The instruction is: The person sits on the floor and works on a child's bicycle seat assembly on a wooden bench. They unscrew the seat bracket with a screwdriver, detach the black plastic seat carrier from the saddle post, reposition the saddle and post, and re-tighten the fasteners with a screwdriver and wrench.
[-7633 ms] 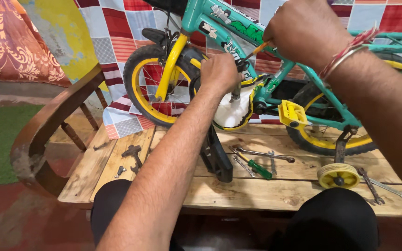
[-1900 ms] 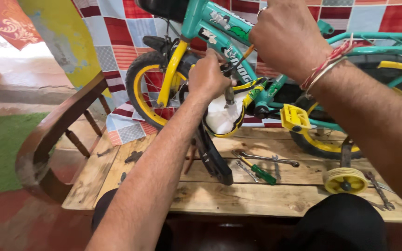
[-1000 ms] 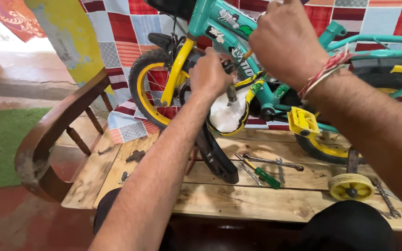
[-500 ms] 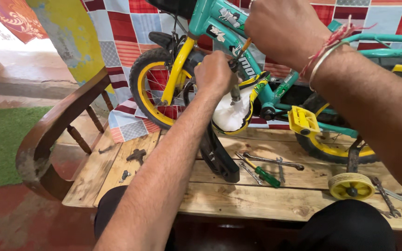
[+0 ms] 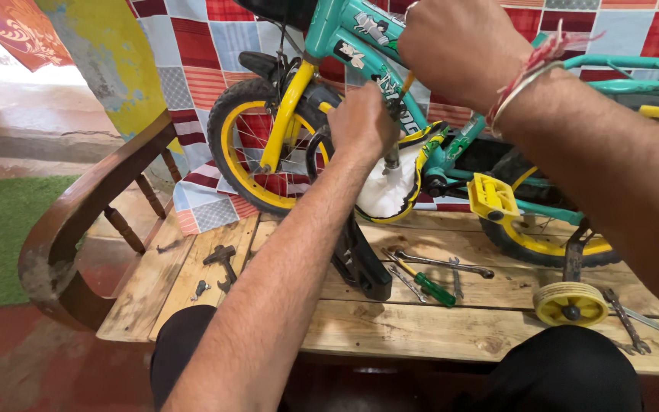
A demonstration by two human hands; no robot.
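Gripping still, both hands' fingers stay closed: left hand (image 5: 361,122) on bicycle (image 5: 451,145), right hand (image 5: 459,46) on screwdriver (image 5: 404,85).

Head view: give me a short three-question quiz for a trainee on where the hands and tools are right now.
1. True or false: the green-handled screwdriver lies on the wooden bench, held by no hand.
2. Which wheel rests on the bench near the right edge? A) the large front wheel B) the small yellow training wheel C) neither.
3. Fill in: the right hand holds a tool with an ______ handle against the teal bike frame.

Key
1. True; the left hand is up at the bike, just above the white-and-yellow chain guard.
2. B.
3. Orange.
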